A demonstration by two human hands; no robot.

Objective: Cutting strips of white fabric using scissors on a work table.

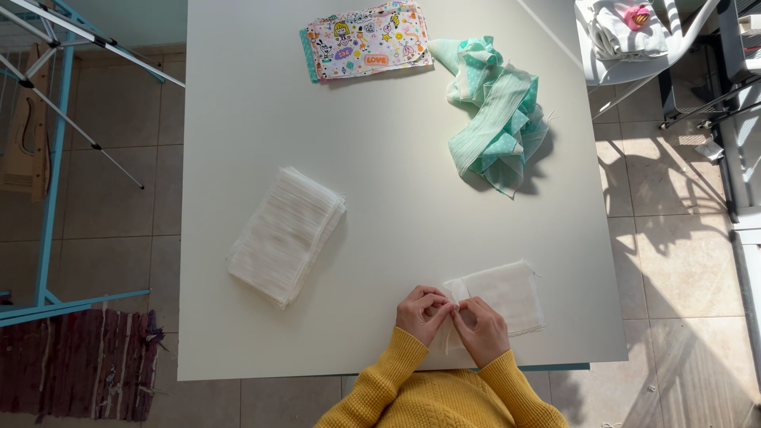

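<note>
While both hands meet at the near counter (pixel 380 238) edge, the left hand (pixel 422 314) and right hand (pixel 479 327) pinch the corner of a white fabric square (pixel 507 293), fingers closed tight on its edge. Judged step: separating or folding 1 thin layer; it calls for a fine fingertip grip. Left of the hands lies a stack of white squares (pixel 285 234). Far edge: a cartoon-print fabric stack (pixel 367 40), rectangular, multicoloured, beside crumpled mint-green fabric (pixel 495 119).
</note>
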